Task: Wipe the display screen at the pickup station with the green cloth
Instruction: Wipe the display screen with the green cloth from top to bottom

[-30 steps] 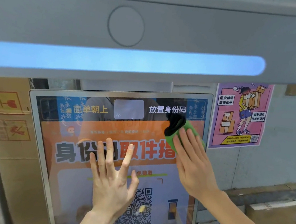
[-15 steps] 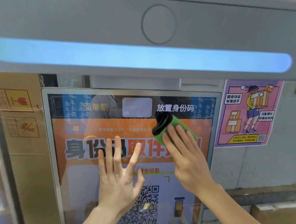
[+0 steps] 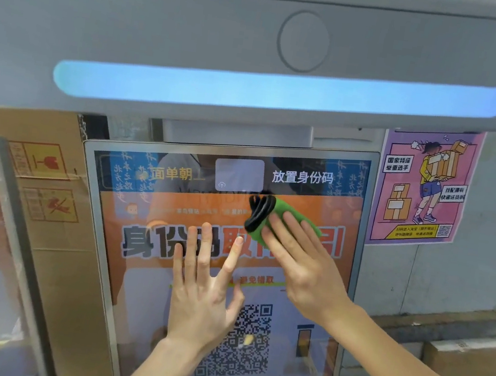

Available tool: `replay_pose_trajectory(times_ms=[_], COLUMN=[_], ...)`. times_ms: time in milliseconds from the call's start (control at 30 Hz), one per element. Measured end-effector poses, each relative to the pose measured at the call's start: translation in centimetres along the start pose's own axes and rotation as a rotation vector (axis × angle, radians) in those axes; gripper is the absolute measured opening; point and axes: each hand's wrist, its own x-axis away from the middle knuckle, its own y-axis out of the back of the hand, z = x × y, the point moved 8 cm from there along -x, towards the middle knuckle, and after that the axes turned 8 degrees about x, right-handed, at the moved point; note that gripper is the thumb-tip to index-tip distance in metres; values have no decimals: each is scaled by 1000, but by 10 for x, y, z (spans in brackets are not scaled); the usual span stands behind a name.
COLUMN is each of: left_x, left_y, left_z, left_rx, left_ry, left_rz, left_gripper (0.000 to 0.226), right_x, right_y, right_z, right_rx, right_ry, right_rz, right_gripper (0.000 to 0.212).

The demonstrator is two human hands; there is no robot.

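The right hand (image 3: 304,274), grip flat, is pressing the green cloth (image 3: 279,212) onto the display screen (image 3: 174,209) for wiping; the left hand (image 3: 203,302), grip spread apart, is bracing.

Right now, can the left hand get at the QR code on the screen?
Probably yes. The left hand is spread open against the screen, its thumb right beside the QR code, with nothing between them. The right hand presses the green cloth higher up, out of the way.

light: even, bright | glow: blue light bar (image 3: 278,91) | screen (image 3: 144,294): reflections | edges: bent, perhaps soft
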Motion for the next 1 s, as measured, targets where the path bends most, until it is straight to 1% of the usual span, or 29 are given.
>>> replay_pose_trajectory(times_ms=[100, 267, 333, 400, 500, 567, 633, 700, 800, 867, 900, 1000], left_x=[1, 2, 4, 8, 14, 16, 17, 18, 18, 18, 19, 23], left_y=[3, 12, 21, 31, 40, 41, 41, 41, 42, 43, 44, 46], left_z=[1, 6, 19, 39, 64, 69, 70, 70, 70, 72, 74, 79], left_rx=[-3, 16, 32, 29, 1, 4, 10, 20, 23, 25, 24, 5], left_ry=[-12, -74, -62, 13, 87, 81, 63, 64, 63, 54, 43, 20], left_rz=[10, -6, -40, -75, -63, -34, -20, -19, -22, -21, -19, -8], left_gripper=[83, 82, 82, 82, 85, 84, 83, 83, 81, 81, 82, 85], right_x=[3, -48, -65, -71, -57, -41, -37, -52, -84, -90, -85, -51], right_y=[5, 26, 29, 25, 7, 1, 2, 10, 22, 21, 16, -5], right_z=[1, -8, -4, 9, 37, 47, 48, 42, 32, 37, 45, 71], right_rx=[15, -41, -66, -87, -74, -39, -16, -25, -64, -73, -67, -21], right_ry=[28, -154, -186, -158, -20, 64, 91, 29, -132, -156, -120, 73], right_rz=[11, -88, -138, -158, -110, -81, -71, -82, -138, -147, -136, -39], right_gripper=[73, 75, 72, 71, 72, 71, 72, 73, 76, 78, 78, 75])
